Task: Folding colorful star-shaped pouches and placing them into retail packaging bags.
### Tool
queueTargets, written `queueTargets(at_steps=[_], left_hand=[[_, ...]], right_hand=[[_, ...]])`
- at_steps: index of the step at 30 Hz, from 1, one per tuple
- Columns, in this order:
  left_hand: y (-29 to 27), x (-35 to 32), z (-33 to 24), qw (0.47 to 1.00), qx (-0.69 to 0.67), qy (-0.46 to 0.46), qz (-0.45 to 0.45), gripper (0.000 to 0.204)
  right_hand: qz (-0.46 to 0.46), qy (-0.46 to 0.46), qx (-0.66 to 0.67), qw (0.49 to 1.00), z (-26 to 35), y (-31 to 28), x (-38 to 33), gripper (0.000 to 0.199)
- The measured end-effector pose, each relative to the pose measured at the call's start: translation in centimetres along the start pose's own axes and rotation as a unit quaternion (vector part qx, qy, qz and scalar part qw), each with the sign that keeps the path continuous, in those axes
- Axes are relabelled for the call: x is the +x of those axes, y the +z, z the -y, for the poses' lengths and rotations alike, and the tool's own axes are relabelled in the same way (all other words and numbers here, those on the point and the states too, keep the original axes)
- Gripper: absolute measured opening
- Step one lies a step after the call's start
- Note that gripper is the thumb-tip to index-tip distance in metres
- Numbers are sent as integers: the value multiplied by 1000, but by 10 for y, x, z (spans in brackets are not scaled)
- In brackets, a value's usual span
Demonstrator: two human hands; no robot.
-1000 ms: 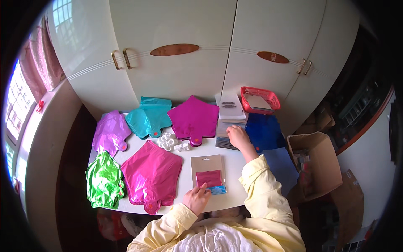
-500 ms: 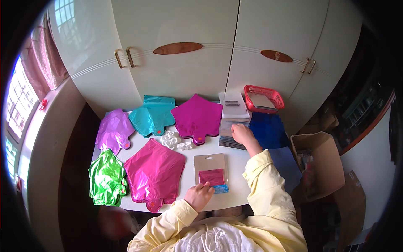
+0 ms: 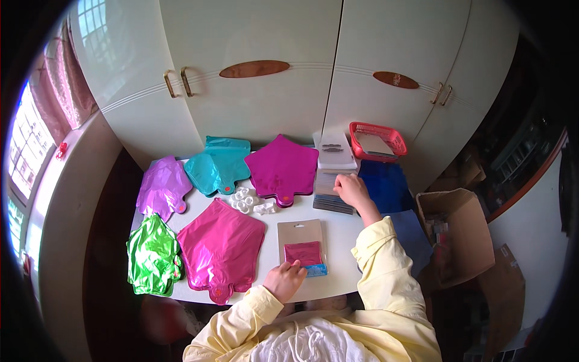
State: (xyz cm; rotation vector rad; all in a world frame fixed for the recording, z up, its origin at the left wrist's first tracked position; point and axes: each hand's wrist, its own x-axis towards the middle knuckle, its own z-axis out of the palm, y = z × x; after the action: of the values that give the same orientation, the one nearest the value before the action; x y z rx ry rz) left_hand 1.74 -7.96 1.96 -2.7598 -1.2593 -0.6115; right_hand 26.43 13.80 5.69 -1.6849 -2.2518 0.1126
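Note:
A flat packet (image 3: 313, 232) with a brown backing card lies near the table's front edge. It holds a folded pink foil sheet (image 3: 303, 253) and has a blue strip at its bottom. My left hand (image 3: 284, 281) is closed at the packet's lower left edge, fingers curled over it. Farther out, my right hand (image 3: 353, 190) reaches over a tall stack of thin cards or sleeves (image 3: 329, 202). Its fingers are pinched at the stack's top; what they hold, if anything, is too small to make out.
Star-shaped foil balloons lie in piles: magenta (image 3: 282, 166), pink (image 3: 222, 244), teal (image 3: 218, 166), purple (image 3: 163, 186) and green (image 3: 152, 256). White rolls (image 3: 244, 199) sit between them. A red basket (image 3: 379, 142) stands at the back right, a cardboard box (image 3: 458, 235) beside the table.
My right hand has shifted slightly away from me over the stack, fingers still pinched. My left hand stays at the packet.

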Motion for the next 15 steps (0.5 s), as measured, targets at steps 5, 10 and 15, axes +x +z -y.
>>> queueTargets(at_steps=[5, 10, 15], left_hand=[[4, -5, 4, 1000, -7, -2, -9, 15], [-5, -7, 3, 1000, -2, -14, 8, 15], [0, 3, 0, 1000, -15, 12, 8, 15]], right_hand=[[-65, -82, -38, 994, 33, -81, -18, 11], [-97, -122, 159, 975, 63, -245, -107, 11], [19, 163, 19, 986, -120, -249, -178, 17]])
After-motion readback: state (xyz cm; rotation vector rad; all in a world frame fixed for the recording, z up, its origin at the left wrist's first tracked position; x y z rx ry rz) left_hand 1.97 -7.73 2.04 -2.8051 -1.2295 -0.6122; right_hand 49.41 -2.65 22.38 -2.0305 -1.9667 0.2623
